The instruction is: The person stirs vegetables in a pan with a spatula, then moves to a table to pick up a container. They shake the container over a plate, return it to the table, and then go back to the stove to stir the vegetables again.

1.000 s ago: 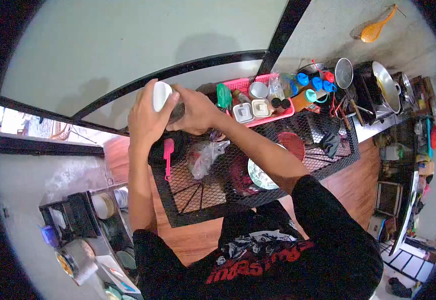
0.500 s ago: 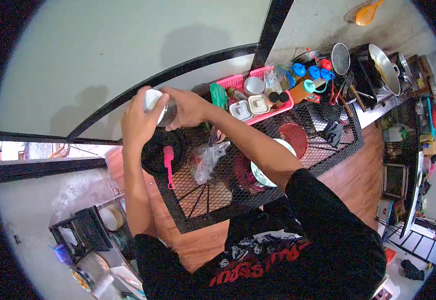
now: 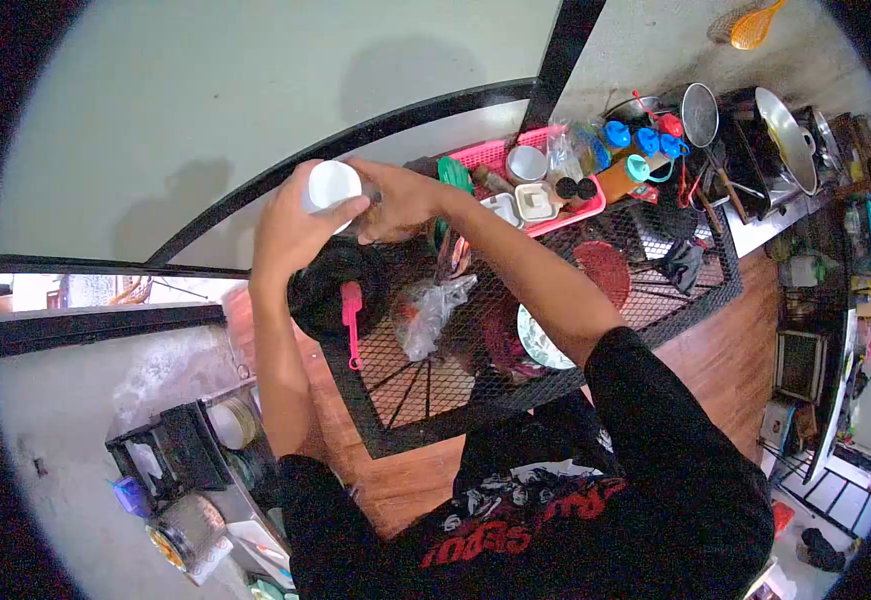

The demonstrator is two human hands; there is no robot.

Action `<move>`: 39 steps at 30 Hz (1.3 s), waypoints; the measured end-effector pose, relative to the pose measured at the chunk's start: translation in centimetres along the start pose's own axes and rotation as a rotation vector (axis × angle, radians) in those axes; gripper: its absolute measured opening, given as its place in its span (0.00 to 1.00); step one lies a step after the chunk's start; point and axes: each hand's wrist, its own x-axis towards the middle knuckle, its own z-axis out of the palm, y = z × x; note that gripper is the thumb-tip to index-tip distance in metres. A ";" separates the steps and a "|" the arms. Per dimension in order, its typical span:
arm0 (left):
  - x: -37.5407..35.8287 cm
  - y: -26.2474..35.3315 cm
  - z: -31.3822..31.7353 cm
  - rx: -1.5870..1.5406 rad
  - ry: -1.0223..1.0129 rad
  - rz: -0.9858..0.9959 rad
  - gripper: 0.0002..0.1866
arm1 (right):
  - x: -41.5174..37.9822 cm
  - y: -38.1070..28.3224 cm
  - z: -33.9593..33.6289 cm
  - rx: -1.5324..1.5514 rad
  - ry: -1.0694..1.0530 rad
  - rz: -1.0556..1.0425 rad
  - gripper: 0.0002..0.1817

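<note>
A jar with a white lid (image 3: 334,186) is held up between my two hands above the far left part of the table. My left hand (image 3: 294,225) is closed around its lid end, with the thumb across the edge. Behind it my right hand (image 3: 403,200) is wrapped round the jar's darker body, its fingers partly hidden. Below them a round black vessel (image 3: 314,300) stands on the black mesh table (image 3: 411,405). A pink spatula (image 3: 352,320) lies across its edge. Close by is a crumpled clear plastic bag (image 3: 434,315).
A pink basket (image 3: 479,155) holds white-lidded containers and small bottles. Bottles with blue caps (image 3: 646,142) stand beyond it, near a large metal wok (image 3: 786,140). Beneath my right forearm is a plate (image 3: 544,335), beside a red round mat (image 3: 604,272).
The jar has tilted so that more of its white lid faces me. Both hands appear slightly farther right and higher, while the whole view has shifted a little.
</note>
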 end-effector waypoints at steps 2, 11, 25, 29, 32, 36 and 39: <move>0.7 -0.7 0.4 -0.083 0.024 0.034 0.32 | 0.2 0.3 -0.1 0.037 0.017 -0.019 0.55; 2.7 -6.3 5.7 -0.194 0.098 0.156 0.34 | 0.0 0.5 -0.1 -0.473 0.048 0.137 0.52; 4.5 -5.6 13.5 0.067 0.069 0.054 0.47 | -16.1 -3.5 -6.0 0.069 0.787 0.170 0.14; 4.5 -6.1 13.8 -0.037 0.061 0.068 0.47 | -22.8 -3.6 -5.6 0.147 0.877 0.247 0.09; 3.8 -8.2 14.8 -0.168 0.134 0.156 0.46 | -28.5 -3.3 -4.5 0.199 0.942 0.369 0.07; 2.5 -9.2 14.9 -0.539 0.055 0.065 0.48 | -35.7 -0.6 -1.9 0.180 1.000 0.410 0.09; 1.7 -9.6 15.3 -0.491 0.052 0.039 0.52 | -40.4 -0.9 0.7 0.216 1.073 0.485 0.09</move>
